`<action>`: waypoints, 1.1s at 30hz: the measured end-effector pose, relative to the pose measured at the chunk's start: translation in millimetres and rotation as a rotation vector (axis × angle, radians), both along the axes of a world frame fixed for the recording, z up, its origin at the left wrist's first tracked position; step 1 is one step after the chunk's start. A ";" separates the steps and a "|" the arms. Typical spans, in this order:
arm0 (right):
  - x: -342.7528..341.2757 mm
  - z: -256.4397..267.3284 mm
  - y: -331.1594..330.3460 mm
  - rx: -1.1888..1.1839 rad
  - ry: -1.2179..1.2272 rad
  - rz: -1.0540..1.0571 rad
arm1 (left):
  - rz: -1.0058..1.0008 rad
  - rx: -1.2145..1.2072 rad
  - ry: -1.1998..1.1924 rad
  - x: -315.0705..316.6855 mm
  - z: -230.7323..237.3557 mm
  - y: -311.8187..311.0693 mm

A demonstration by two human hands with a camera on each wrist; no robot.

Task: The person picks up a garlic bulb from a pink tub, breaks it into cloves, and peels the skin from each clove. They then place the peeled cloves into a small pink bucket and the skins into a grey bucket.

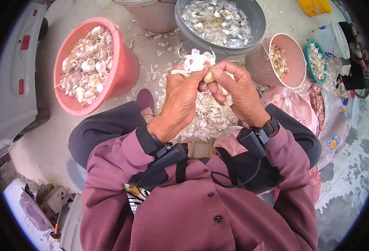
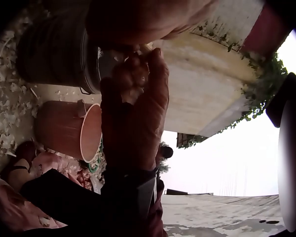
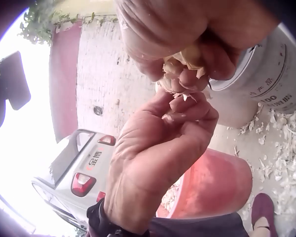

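Head view gives us a van (image 1: 10,83), a pink tub (image 1: 128,67) of garlic bulbs (image 1: 88,65), a grey basin (image 1: 258,25) and a heap of papery skins (image 1: 207,121), above which we see a person's left hand (image 1: 179,98) and right hand (image 1: 244,95) meet, both clamped on a piece of garlic (image 1: 209,78) between them.

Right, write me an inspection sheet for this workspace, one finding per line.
Surface: ground, strewn with garlic skins.
Job's things: garlic in work; bulbs in the pink tub; cloves in the pale pink bucket.
Clutter: loose garlic skins, heaped thickest below the work.
Grips: left grip and right grip both pinch the garlic.
Cables: black cable, looping by the right wrist device.
Surroundings: silver vehicle at left; yellow bucket at upper right, in the head view.
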State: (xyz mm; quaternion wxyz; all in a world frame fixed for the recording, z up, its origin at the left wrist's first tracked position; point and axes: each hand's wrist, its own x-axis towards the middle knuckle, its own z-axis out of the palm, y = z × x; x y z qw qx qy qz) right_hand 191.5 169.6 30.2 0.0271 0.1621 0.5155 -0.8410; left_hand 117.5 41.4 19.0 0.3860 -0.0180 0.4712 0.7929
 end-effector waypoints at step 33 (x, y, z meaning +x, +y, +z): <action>14.5 -17.8 0.8 -0.602 -0.095 -0.232 | -0.286 -0.537 1.435 24.1 1.2 -16.1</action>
